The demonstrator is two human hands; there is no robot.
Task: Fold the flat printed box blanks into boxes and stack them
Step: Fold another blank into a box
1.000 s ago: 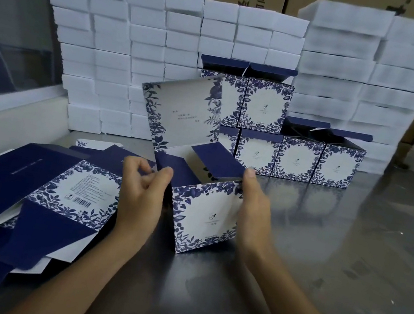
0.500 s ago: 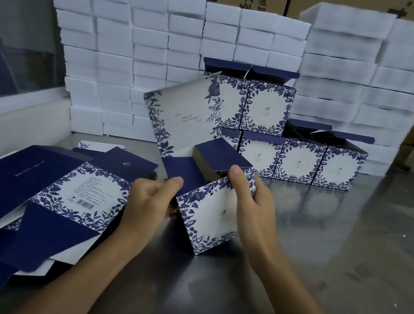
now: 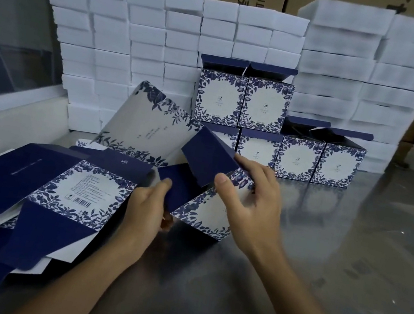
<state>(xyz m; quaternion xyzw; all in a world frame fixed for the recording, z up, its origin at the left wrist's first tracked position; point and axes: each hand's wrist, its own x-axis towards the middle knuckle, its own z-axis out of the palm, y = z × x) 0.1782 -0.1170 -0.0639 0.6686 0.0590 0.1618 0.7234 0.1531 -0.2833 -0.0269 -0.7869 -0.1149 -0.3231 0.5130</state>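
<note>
Half-folded blue-and-white floral cardboard box (image 3: 207, 212) sat tilted on the steel table (image 3: 334, 262) between both hands: right hand (image 3: 250, 200) gripped its top corner, left hand (image 3: 147, 204) pinched the navy flap (image 3: 180, 191).

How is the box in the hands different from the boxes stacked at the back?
The held box is tilted, gripped by the left hand and right hand; the stacked boxes stand upright and untouched on the table. The held box's big printed lid sticks far out; the stacked boxes show only short navy flaps. Both share the same blue leaf print around a white panel.
</note>
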